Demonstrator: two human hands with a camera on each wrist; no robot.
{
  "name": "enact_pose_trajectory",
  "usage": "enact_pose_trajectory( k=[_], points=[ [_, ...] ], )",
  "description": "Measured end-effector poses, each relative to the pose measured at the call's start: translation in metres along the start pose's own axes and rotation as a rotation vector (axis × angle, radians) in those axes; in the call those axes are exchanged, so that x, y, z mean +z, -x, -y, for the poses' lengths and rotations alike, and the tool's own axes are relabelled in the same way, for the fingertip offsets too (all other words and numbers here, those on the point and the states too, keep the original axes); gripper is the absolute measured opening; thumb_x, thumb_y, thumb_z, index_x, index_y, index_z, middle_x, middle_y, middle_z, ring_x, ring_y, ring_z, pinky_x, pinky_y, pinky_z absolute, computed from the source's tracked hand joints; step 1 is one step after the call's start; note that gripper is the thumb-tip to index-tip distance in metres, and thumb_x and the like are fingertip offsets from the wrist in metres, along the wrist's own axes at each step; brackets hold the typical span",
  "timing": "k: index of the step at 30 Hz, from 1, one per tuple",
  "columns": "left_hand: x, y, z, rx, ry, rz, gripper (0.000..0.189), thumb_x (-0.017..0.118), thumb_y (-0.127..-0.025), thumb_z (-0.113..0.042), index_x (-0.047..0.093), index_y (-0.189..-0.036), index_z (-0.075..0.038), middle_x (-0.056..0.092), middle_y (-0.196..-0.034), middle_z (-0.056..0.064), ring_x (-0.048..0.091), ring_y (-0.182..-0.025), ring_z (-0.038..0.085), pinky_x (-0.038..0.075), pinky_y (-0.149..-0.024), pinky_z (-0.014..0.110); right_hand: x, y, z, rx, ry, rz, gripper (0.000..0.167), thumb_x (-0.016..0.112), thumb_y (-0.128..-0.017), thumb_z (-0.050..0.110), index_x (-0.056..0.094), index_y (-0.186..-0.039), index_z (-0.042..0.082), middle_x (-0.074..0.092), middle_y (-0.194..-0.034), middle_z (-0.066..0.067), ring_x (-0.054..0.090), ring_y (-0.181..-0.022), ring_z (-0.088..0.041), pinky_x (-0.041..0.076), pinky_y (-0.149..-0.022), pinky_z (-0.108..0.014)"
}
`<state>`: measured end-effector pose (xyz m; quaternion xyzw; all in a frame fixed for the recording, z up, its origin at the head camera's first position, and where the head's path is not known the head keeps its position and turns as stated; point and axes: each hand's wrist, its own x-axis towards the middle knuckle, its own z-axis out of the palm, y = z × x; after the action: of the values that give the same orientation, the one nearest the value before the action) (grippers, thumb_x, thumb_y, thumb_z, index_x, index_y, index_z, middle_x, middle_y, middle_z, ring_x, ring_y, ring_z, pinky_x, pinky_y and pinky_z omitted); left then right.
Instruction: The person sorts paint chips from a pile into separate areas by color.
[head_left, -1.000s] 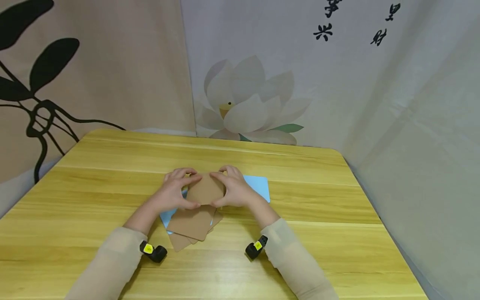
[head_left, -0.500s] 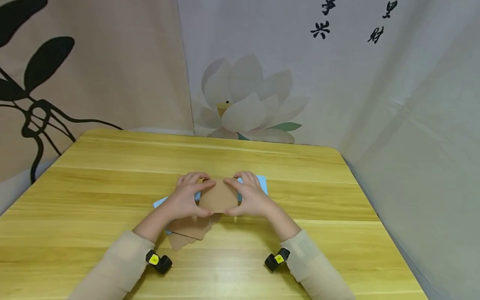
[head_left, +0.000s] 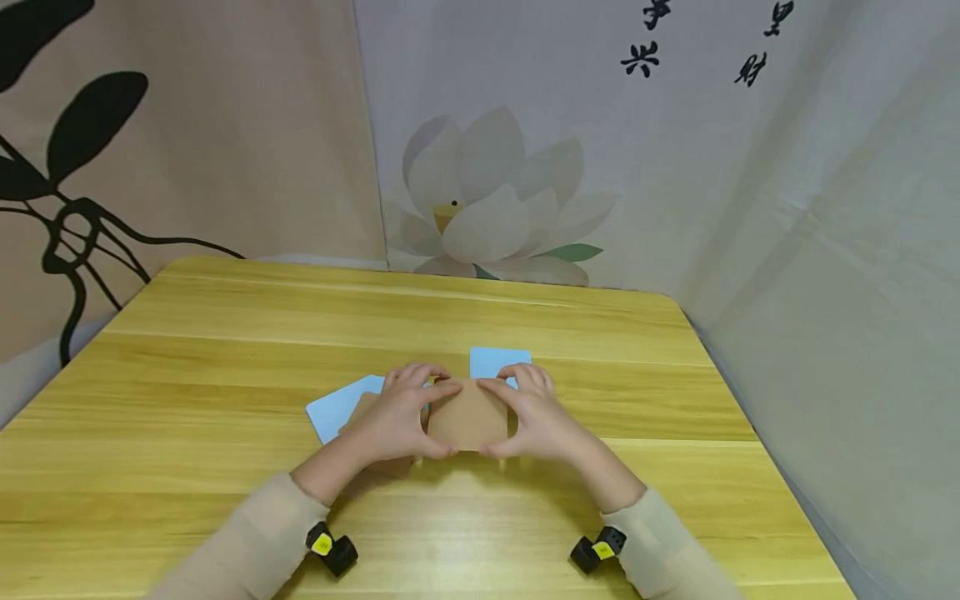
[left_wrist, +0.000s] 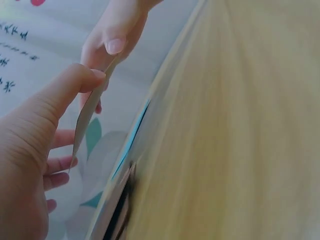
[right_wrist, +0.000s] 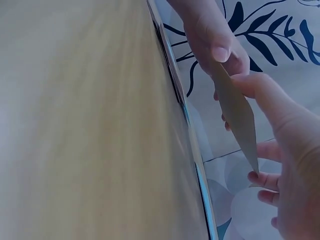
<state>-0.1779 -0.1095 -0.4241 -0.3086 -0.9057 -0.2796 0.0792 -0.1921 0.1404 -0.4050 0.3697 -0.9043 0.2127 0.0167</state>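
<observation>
Left hand grips the left end and right hand the right end of a brown card, thumbs and fingers curled at its edges. The card is held above the table, long axis apparently left-to-right, nearer than the right blue card.

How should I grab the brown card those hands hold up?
Probably by its left and right ends, where the left hand and right hand pinch it, one from each side: the brown card is thin, flat and raised off the table.
</observation>
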Motion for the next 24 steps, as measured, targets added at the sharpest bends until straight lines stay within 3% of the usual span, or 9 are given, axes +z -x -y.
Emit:
enact_pose_trajectory(
  k=[11,17,24],
  points=[
    [0.021,-0.004,-0.022,0.007,-0.078,0.059,0.08,0.076,-0.064,-0.06,0.061,-0.131,-0.017,0.049,-0.128,0.004,0.039,-0.122,0.024,0.027,-0.095,0.047,-0.004,0.03,-0.006,0.013,0.033,0.044,0.086,0.077,-0.069,0.056,0.051,-0.139,0.014,0.042,-0.122,-0.004,0.029,-0.124,-0.031,0.012,-0.105,-0.054],
    [0.032,-0.009,-0.033,-0.002,-0.093,0.076,0.081,0.077,-0.063,-0.06,0.062,-0.13,-0.016,0.049,-0.127,0.005,0.04,-0.121,0.027,0.026,-0.097,0.05,-0.005,0.041,-0.014,0.027,0.057,0.065,0.086,0.078,-0.069,0.055,0.052,-0.139,0.013,0.043,-0.123,-0.005,0.03,-0.123,-0.032,0.012,-0.105,-0.054],
    [0.042,-0.013,-0.039,-0.008,-0.129,0.132,0.084,0.075,-0.063,-0.063,0.062,-0.13,-0.015,0.05,-0.126,0.005,0.041,-0.119,0.025,0.026,-0.098,0.049,-0.003,0.049,-0.022,0.025,0.068,0.102,0.087,0.078,-0.069,0.056,0.051,-0.139,0.012,0.046,-0.127,-0.009,0.033,-0.122,-0.032,0.013,-0.105,-0.054]
  ],
)
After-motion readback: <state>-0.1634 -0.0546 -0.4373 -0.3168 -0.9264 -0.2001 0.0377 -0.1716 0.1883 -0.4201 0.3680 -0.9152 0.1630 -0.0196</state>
